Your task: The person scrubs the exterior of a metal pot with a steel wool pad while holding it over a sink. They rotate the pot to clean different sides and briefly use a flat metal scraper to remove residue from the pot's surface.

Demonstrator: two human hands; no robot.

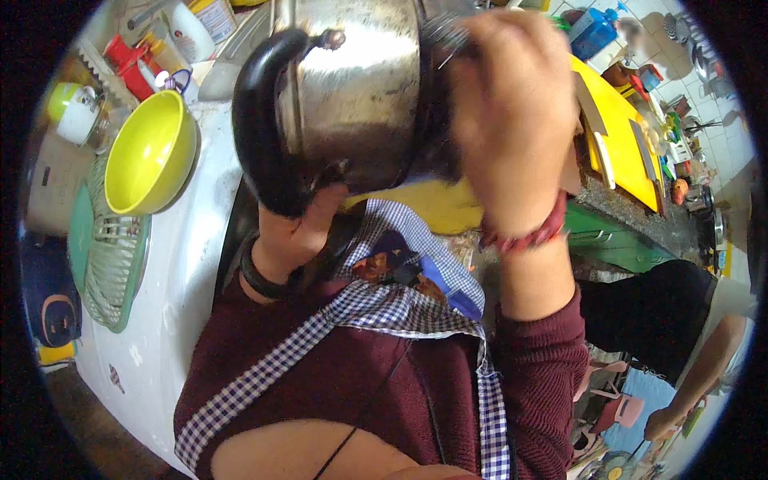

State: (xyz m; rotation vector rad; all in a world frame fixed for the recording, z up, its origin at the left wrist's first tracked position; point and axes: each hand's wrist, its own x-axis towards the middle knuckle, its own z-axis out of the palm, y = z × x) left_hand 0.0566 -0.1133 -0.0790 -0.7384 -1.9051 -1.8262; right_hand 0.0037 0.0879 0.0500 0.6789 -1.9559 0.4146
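A metal pot (360, 90) with a black side handle, its wall scuffed and darkened, is raised on its side at the top middle. My left hand (294, 231) grips it at the lower end of the black handle. Against the pot's dark right side is my right hand (510, 114), blurred, with fingers closed on a metal scouring pad (447, 39) of which only wiry strands show. A checked apron (384, 306) hangs below the pot.
At left, a yellow bowl (147, 159) and a green dish rack (120, 258) stand on a white-covered table (180, 264). A yellow cutting board (618, 138) lies on the right counter. Another person's arm (702, 378) shows at lower right.
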